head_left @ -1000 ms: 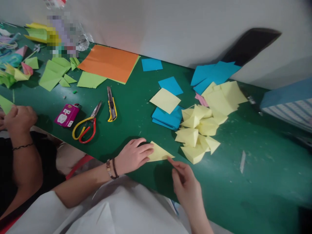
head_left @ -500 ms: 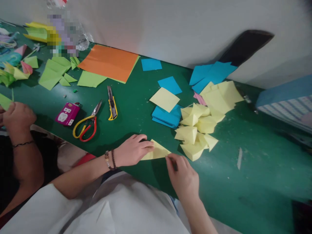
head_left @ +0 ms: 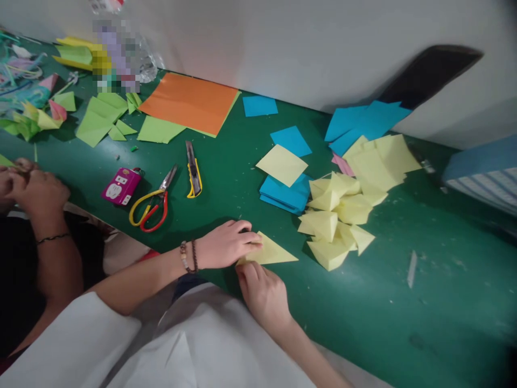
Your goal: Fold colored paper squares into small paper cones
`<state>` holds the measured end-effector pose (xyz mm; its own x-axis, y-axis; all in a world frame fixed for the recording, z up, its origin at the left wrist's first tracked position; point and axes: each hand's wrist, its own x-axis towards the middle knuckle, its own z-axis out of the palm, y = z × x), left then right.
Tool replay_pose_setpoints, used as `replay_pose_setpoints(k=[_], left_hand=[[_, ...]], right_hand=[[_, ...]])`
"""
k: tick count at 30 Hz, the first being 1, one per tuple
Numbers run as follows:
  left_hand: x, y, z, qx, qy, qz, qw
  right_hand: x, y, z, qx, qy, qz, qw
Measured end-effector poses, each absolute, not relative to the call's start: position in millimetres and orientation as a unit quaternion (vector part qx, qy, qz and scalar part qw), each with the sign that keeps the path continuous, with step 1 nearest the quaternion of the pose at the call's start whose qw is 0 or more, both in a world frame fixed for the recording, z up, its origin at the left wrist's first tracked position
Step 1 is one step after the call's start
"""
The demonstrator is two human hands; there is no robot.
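And the folded yellow paper (head_left: 278, 253) lies on the green table (head_left: 226, 183), close to the near edge, its sharp tip now free: the right hand (head_left: 264, 293) has left that tip and come across to the near edge at the other end, beside the left hand (head_left: 220, 248). So the work has switched ends, with the tip lying loose and, it seems, the fold being pressed or lined up at the left. The left hand is half open, palm down, fingertips resting on the paper and steadying it. The right is curled, fingertips bunched at the edge; whether it pinches the sheet or just presses, I can't tell. Just off the tip sits the heap of folded yellow pieces (head_left: 333, 215), unchanged, with the blue stack (head_left: 283, 196) beyond; away to the left, scissors (head_left: 165, 207) and cutter (head_left: 194, 175) lie untouched.
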<state>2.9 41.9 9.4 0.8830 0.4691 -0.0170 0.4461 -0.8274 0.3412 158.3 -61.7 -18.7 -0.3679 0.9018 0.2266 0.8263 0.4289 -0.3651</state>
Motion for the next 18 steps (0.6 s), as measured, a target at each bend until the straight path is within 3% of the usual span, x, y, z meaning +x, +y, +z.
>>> replay_pose_setpoints(k=[7,13,18], left_hand=[[1,45,14,0.954,0.229,0.019,0.191],[1,52,17,0.957,0.213,0.005,0.195],[-1,56,13,0.961,0.195,0.011,0.195]], right_hand=[[166,-73,-3,-0.466,-0.825,0.225,0.227],[190,-84,9,-0.604,-0.563,0.502,0.258],[185,-86,3,-0.586,-0.491,0.59,0.259]])
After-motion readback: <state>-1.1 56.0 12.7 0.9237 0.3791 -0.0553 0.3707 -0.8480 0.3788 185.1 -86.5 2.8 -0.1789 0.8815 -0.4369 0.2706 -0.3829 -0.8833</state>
